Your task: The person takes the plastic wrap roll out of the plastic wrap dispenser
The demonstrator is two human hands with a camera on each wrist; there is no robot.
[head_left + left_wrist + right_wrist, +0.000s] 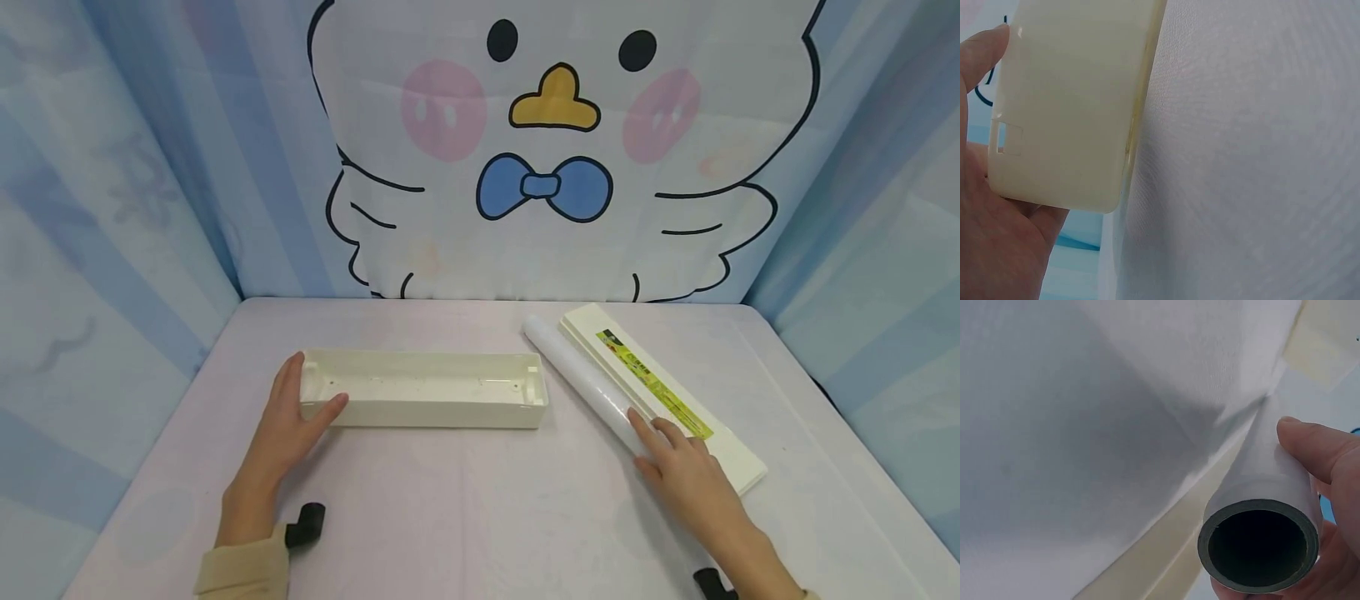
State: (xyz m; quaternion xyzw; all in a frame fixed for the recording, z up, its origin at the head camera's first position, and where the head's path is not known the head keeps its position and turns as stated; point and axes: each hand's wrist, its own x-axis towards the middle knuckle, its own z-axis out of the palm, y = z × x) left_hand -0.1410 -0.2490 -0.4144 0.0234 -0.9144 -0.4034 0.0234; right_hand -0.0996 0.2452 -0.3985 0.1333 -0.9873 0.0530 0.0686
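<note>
A long, open cream plastic box [442,415] lies left of the table's middle, its inside facing up. My left hand [279,437] grips its left end, thumb [985,53] over the near side and fingers behind the end. At right, a roll of clear film [576,371] slants across the table; its hollow grey core end [1259,547] faces the right wrist camera. My right hand [693,483] holds the roll near its close end, between thumb and fingers. A long cream lid [731,458] with a yellow-green label [654,383] lies along the roll's right side.
A pale cloth covers the table [465,508]. Blue and white curtains [112,250] stand at both sides, and a cartoon-printed backdrop [555,250] hangs behind the far edge. Black wrist fittings [306,525] show by both forearms.
</note>
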